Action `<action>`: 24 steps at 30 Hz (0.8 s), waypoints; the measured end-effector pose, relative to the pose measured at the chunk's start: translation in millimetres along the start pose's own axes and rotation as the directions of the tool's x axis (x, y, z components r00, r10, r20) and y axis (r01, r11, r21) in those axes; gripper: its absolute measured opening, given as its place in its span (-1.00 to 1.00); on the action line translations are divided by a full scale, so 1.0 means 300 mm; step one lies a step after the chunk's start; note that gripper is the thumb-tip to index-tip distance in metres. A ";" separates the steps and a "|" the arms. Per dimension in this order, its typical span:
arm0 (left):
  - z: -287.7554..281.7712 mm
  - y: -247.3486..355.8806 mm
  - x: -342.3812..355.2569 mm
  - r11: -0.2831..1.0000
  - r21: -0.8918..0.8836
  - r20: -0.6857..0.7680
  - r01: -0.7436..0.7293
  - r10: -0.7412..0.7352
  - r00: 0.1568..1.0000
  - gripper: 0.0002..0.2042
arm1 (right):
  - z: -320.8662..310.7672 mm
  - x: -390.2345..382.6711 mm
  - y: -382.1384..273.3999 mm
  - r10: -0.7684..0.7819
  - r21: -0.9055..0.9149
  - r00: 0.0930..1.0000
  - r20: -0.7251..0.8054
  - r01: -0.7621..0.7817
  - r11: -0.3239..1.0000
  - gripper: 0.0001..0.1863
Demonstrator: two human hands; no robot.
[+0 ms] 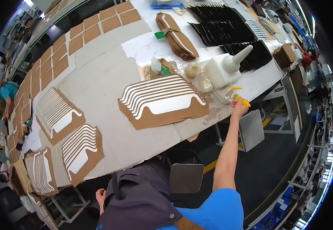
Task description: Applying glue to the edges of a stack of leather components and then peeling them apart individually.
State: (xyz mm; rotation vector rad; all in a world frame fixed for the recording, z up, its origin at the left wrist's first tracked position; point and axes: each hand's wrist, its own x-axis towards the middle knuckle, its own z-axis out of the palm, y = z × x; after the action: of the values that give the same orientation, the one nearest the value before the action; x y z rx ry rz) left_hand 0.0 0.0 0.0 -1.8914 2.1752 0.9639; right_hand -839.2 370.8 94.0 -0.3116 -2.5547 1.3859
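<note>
At three o'clock, the right hand (240, 107) clamps its fingers on a yellow-handled tool (245, 102), its tip indistinct; at seven o'clock, the left hand (101, 196) is half-hidden, its fingers' state unclear.

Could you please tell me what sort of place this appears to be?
It looks like a factory workshop, perhaps for leather-like goods: a fanned stack of brown-and-white pieces lies on a long worktable, near a white spouted bottle, and another person leans in at the left.

Grey stool (186, 178), yellow floor line (210, 166), blue bins (279, 209) lower right; co-worker (9, 92) far left
</note>
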 end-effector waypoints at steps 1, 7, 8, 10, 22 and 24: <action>0.004 -0.004 -0.019 1.000 -0.008 -0.002 -0.020 0.020 1.000 -0.79 | 0.021 0.020 0.010 0.150 0.364 0.987 -0.063 -0.118 0.924 -0.75; -0.028 -0.035 -0.057 0.989 -0.145 -0.059 0.013 -0.021 0.998 -0.83 | 0.041 -0.101 0.116 0.241 0.481 0.969 -0.047 -0.189 0.856 -0.70; -0.029 -0.047 -0.059 0.988 -0.149 -0.046 0.028 -0.035 0.998 -0.84 | 0.042 -0.083 0.105 0.238 0.506 0.971 -0.031 -0.190 0.841 -0.69; -0.019 -0.009 -0.074 0.999 -0.040 0.001 -0.022 0.022 1.000 -0.85 | 0.049 -0.012 0.096 0.225 0.616 0.973 -0.043 -0.152 0.773 -0.67; -0.027 0.196 -0.087 0.990 -0.142 -0.066 -0.009 -0.001 0.998 -0.84 | -0.004 0.071 0.179 -0.125 0.092 0.976 0.178 0.110 0.990 -0.89; -0.063 0.213 -0.125 0.988 -0.156 -0.102 0.024 -0.040 0.994 -0.87 | 0.028 0.027 0.127 -0.009 -0.002 0.993 0.120 0.009 1.000 -0.86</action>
State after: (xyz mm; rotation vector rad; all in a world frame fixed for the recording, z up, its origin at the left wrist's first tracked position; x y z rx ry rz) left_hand -44.6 23.9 57.4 -2.0835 2.1768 1.0797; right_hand -846.1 386.8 58.2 -0.2230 -2.6506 1.4399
